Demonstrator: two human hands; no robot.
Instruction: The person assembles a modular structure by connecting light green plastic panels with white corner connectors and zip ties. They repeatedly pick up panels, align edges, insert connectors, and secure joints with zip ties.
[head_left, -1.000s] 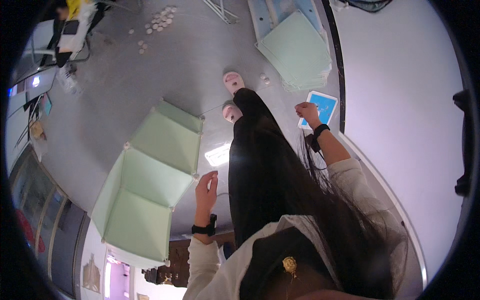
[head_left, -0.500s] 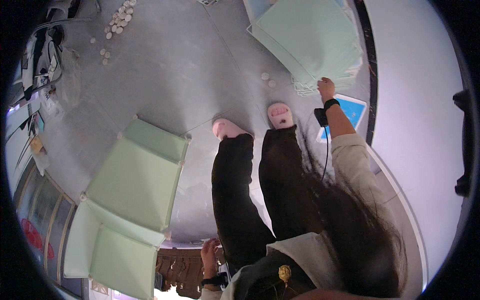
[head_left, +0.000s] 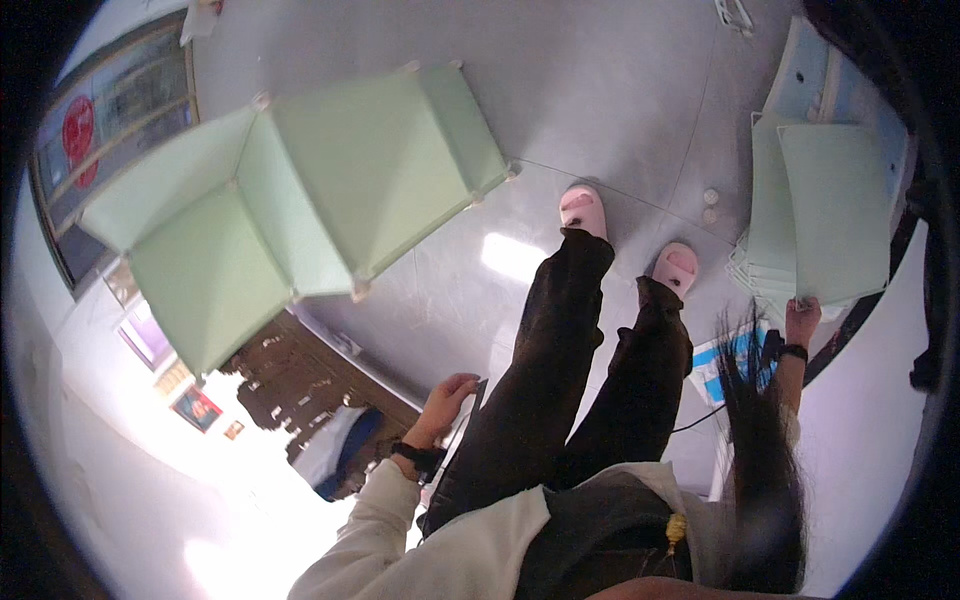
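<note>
My right hand is closed on the near edge of a pale green panel with a thin white wire rim. This panel lies at an angle over a stack of similar green panels, overlapping it on the right. My left hand is beside my left thigh, fingers drawn together against a thin, dark-edged object whose kind I cannot make out. To the left stands a partly built green panel structure, with pale round connectors at its corners.
Two white round connectors lie on the grey floor near my pink slippers. A blue and white flat item lies beside the stack. Brown furniture is at the lower left, a framed window at the upper left.
The view has swung, so the structure sits higher and the stack further right. The panel at my right hand has turned away from the stack's edge. My left hand has come up beside my thigh.
</note>
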